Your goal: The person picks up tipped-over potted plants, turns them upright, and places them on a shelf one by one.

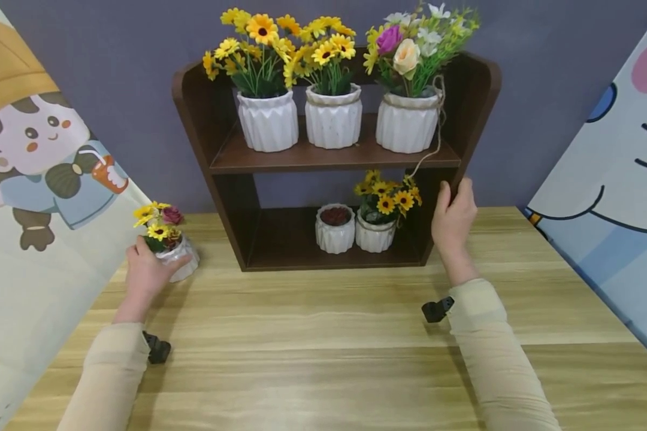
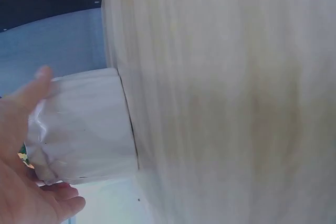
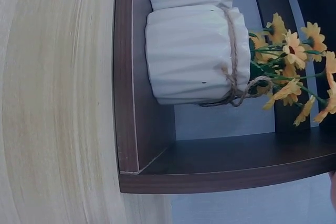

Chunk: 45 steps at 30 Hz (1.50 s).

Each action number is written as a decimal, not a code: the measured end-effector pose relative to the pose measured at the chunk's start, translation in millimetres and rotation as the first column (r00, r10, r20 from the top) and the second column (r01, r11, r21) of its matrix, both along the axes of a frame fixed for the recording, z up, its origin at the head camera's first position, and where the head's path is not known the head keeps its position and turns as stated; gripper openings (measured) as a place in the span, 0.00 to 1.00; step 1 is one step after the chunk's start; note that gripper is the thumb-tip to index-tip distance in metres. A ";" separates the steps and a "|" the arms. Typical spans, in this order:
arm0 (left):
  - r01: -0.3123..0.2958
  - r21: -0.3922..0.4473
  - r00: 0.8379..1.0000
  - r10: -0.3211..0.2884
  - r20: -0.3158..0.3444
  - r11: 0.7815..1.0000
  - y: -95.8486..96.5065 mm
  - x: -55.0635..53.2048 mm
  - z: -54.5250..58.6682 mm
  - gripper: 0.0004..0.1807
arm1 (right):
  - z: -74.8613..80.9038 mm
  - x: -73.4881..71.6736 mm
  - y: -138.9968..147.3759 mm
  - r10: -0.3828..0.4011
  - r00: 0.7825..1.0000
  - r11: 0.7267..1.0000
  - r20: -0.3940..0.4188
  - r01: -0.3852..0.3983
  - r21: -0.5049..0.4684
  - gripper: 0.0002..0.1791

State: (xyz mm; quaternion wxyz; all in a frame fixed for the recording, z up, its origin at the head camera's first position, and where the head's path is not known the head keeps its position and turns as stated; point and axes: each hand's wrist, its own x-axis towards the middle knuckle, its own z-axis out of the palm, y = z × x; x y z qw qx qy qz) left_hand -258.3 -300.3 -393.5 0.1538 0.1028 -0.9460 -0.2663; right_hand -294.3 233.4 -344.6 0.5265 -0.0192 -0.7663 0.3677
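Observation:
On the left of the table, my left hand (image 1: 147, 269) grips a white fluted flower pot (image 1: 186, 263) near its rim, thumb on one side and fingers on the other. Yellow flowers and a dark pink rose rise from this pot. Its base is right at the table surface in the left wrist view, where the white pot (image 2: 89, 124) shows large. My right hand (image 1: 455, 218) holds the right side panel of a dark brown two-tier shelf (image 1: 334, 158), with the thumb at its front edge. Only a sliver of that hand shows in the right wrist view.
On the upper tier stand a left sunflower pot (image 1: 268, 123), a middle sunflower pot (image 1: 333, 120) and a mixed-flower pot (image 1: 407, 126) with trailing twine. The lower tier holds a small white pot (image 1: 335, 233) with dark red contents and a twine-tied sunflower pot (image 1: 375, 234).

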 end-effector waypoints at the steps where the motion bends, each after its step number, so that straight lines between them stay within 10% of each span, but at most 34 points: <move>1: 0.003 0.009 1.000 -0.003 -0.002 1.000 -0.6 -1.0 0.6 0.60 | -0.1 -0.2 0.0 0.000 1.000 1.000 -0.003 0.000 0.000 0.19; 18: -0.018 0.021 1.000 0.019 -0.006 1.000 -2.8 -11.7 -3.9 0.56 | 1.1 -0.1 -3.2 0.005 1.000 1.000 -0.001 -0.005 -0.031 0.20; 45: 0.027 -0.124 0.999 -0.023 0.036 0.992 7.1 20.4 7.9 0.56 | -0.3 -1.1 -0.7 0.001 1.000 1.000 0.009 -0.001 -0.007 0.20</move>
